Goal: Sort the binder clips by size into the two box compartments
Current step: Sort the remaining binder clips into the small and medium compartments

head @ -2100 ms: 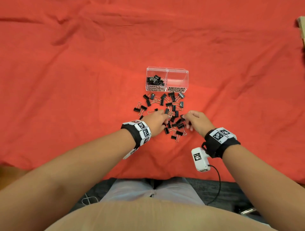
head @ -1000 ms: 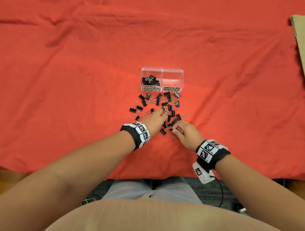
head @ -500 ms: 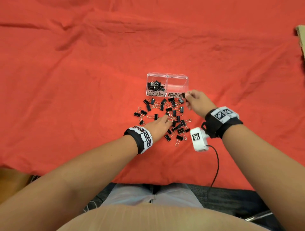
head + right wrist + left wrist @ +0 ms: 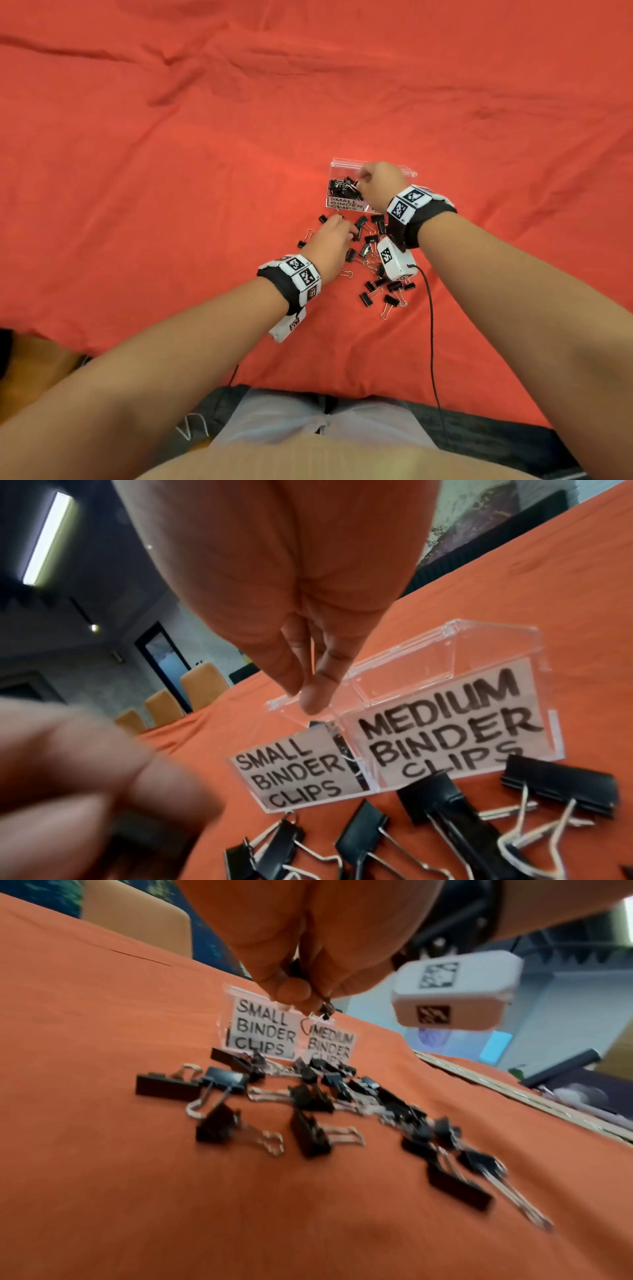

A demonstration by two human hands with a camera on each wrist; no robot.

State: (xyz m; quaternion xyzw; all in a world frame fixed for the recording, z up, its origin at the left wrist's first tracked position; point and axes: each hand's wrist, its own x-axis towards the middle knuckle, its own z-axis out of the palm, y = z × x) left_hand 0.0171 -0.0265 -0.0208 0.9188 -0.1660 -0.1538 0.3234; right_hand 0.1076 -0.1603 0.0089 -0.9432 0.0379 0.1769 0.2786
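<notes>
Head view has the right hand point(image 4: 380, 185) hanging over the clear box point(image 4: 337, 164), fingers straight and loose above the small-clips side, holding nothing. Left hand point(image 4: 330, 245) is down in the loose clips point(image 4: 380, 291) on the red cloth point(image 4: 171, 171). Only the left wrist view shows it pinching a small clip point(image 4: 326, 1010).

Right hand point(image 4: 380, 185) hangs over the clear box point(image 4: 337, 164), blocking its top. Loose binder clips point(image 4: 373, 274) crowd the near approach. Red cloth point(image 4: 171, 171) left of box lies bare.
</notes>
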